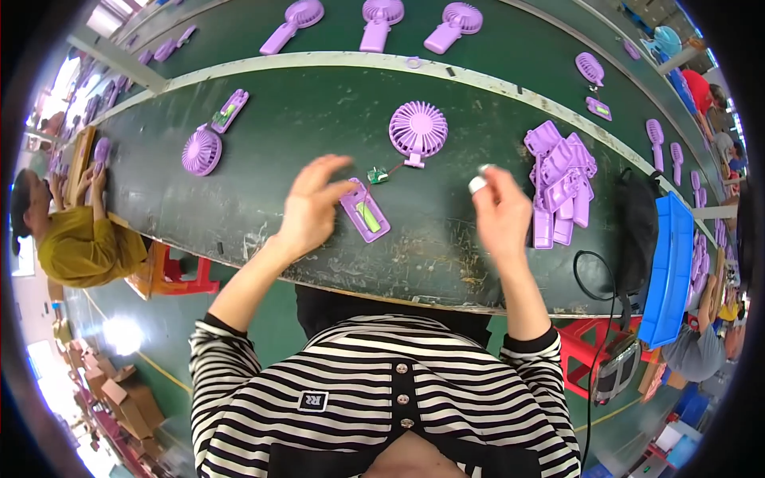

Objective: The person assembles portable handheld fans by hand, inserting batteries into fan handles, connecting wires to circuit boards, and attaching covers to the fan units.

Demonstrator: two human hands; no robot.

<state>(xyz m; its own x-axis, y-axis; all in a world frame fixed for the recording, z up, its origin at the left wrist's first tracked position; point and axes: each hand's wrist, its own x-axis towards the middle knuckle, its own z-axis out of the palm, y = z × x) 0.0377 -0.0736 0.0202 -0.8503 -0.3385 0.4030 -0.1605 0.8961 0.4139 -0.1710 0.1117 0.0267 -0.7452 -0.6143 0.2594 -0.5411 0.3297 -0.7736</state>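
Observation:
My left hand (312,205) is over the table with fingers apart, its fingertips by the upper end of a purple handle shell (377,228). The shell lies open side up with a green battery cell (366,216) inside. Just above it a small green circuit board (378,175) hangs on thin wires leading toward a round purple fan head (418,130), which lies grille up. My right hand (505,213) hovers to the right, half curled, with white covers on two fingertips. Its tips look slightly apart, with nothing visible between them.
To the right lies a pile of purple shells (562,179), beside a black bag (636,231) and a blue tray (668,271). Another fan head (202,152) and wired shell (231,110) lie at left. Finished-looking purple fans (382,22) stand beyond a pale rail (351,59). A co-worker (88,247) sits at far left.

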